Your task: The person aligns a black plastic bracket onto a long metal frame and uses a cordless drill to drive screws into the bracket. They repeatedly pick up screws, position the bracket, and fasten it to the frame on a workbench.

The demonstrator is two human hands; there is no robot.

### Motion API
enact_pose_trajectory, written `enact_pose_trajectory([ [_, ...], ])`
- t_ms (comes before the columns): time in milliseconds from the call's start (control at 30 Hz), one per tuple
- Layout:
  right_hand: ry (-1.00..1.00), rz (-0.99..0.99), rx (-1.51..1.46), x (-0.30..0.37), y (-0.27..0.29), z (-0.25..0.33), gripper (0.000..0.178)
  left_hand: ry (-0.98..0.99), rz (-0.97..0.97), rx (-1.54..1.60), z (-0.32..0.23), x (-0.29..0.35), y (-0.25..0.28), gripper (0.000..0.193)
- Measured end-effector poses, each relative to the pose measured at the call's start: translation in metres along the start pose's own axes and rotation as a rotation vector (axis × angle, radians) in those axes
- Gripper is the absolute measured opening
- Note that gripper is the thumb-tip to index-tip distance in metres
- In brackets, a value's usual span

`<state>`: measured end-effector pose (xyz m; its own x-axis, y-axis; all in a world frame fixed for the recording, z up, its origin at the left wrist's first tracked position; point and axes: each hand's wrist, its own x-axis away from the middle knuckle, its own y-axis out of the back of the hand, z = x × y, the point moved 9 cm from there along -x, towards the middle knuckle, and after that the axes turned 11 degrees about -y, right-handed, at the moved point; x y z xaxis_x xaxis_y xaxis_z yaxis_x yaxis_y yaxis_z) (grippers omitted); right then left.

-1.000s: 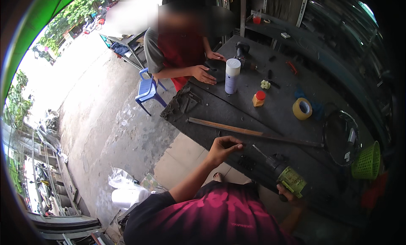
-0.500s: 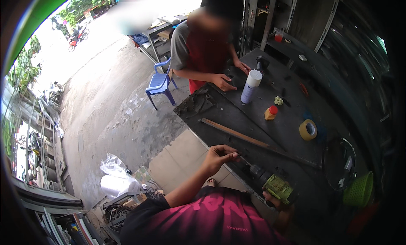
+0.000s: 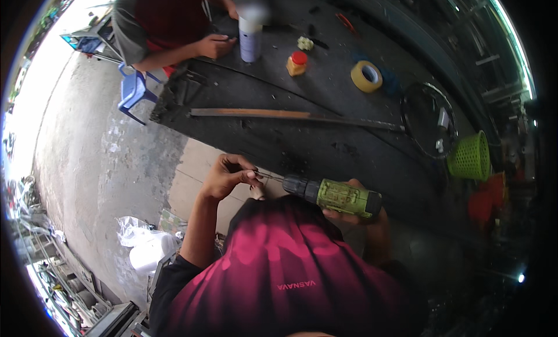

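Observation:
My right hand [image 3: 343,217] is wrapped round a green and black cordless drill [image 3: 347,199], which lies nearly level in front of my shirt. A thin drill bit [image 3: 271,176] juts leftward from its black chuck. With thumb and fingertips, my left hand [image 3: 231,175] pinches the bit's free end. Both hands are just off the near edge of a dark workbench [image 3: 232,128]. Most of the drill's handle is hidden by the drill body and my right hand.
On the bench lie a long metal bar [image 3: 256,113], a yellow jar [image 3: 296,64] with red lid, a tape roll [image 3: 366,76] and a spray can [image 3: 250,40]. A green basket [image 3: 469,157] stands at right. Another person's hand [image 3: 215,46] rests across the bench; a blue chair [image 3: 135,90] stands beside it.
My view has tilted down and turned, so the bench sits higher in the picture. The drill now lies closer to level, still held in my right hand, with my left fingers at the bit.

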<state>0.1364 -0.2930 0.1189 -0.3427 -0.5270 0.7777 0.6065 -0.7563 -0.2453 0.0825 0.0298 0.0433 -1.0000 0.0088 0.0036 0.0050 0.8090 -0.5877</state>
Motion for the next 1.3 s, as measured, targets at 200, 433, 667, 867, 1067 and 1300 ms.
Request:
enact_pose_trajectory([
  [200,0.811,-0.191,0.796,0.041,-0.032,0.019,0.027,0.105,-0.101,0.399,0.050,0.004,-0.020,0.034],
  [433,0.236,-0.324,0.420,0.038,0.010,-0.021,0.021,-0.362,-0.139,-1.080,-0.002,-0.001,-0.031,0.026],
  [667,0.411,-0.411,0.614,0.028,0.003,0.000,0.016,-0.587,0.212,-1.602,0.029,-0.011,-0.066,0.048],
  [867,0.341,-0.362,0.730,0.029,-0.009,0.027,0.020,-0.569,0.213,-1.657,0.047,-0.018,-0.057,0.046],
  [1067,0.370,-0.347,0.732,0.024,-0.019,0.041,0.019,-0.580,0.165,-1.592,0.046,-0.017,-0.055,0.063],
  [1300,0.356,-0.335,0.837,0.023,-0.021,0.050,0.020,-0.622,0.169,-1.611,0.048,-0.017,-0.053,0.062],
])
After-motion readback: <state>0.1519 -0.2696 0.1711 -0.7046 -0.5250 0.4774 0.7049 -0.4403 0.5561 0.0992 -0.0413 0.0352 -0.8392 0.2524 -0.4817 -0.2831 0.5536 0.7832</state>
